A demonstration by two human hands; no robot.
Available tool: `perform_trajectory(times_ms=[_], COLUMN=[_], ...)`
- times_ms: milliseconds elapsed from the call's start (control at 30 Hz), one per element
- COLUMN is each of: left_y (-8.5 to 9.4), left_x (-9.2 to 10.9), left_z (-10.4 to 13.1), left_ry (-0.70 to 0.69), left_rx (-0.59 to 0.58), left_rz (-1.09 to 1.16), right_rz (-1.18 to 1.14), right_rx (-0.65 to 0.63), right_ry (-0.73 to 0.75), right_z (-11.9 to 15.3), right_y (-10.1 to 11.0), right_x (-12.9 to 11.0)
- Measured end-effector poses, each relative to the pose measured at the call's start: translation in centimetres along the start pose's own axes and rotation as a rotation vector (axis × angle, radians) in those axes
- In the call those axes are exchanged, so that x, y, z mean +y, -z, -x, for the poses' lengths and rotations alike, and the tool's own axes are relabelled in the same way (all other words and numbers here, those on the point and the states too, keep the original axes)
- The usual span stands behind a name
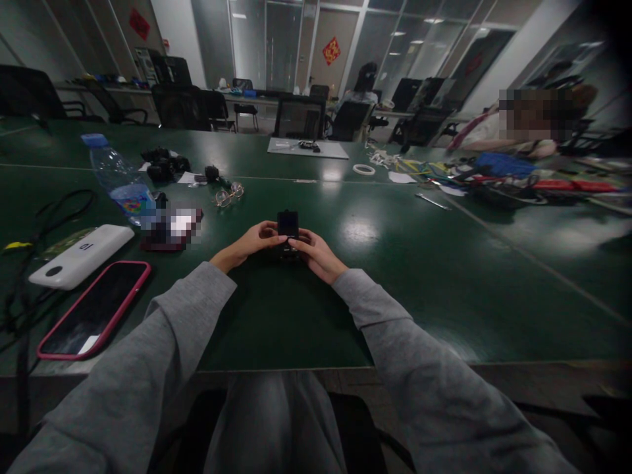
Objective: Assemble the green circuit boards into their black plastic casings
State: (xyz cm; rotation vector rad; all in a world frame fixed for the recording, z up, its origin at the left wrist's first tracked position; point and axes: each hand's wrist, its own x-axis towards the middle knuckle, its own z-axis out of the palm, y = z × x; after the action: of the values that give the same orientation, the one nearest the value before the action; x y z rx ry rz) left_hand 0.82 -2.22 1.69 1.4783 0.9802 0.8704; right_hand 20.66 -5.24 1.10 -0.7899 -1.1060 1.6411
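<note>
Between both hands, low over the green table, is a small black device with a dark square screen (288, 224) standing at its top. My left hand (251, 242) grips its left side, thumb across the front. From the right, my right hand (316, 251) closes on the other side, and its thumb meets the left thumb just below the screen. Fingers behind the device are partly hidden. I cannot tell the device's exact kind.
To the left lie a pink-edged phone (96, 309), a white power bank (81, 255), a water bottle (121, 181) and glasses (230, 195). A pen (432, 201), a white ring (364, 170) and tangled cables (419, 168) lie right. Another person sits beyond the cables.
</note>
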Motion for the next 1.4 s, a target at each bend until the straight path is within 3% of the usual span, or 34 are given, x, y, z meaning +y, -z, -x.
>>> perform_trajectory(times_ms=[1400], left_y=[0.16], left_x=[-0.15], left_z=[-0.03], left_ry=[-0.004], left_rx=[-0.018], left_rz=[0.004], right_rz=[0.085], right_rx=[-0.028], right_ry=[-0.018], right_z=[-0.40], right_y=[0.62], right_x=[0.26])
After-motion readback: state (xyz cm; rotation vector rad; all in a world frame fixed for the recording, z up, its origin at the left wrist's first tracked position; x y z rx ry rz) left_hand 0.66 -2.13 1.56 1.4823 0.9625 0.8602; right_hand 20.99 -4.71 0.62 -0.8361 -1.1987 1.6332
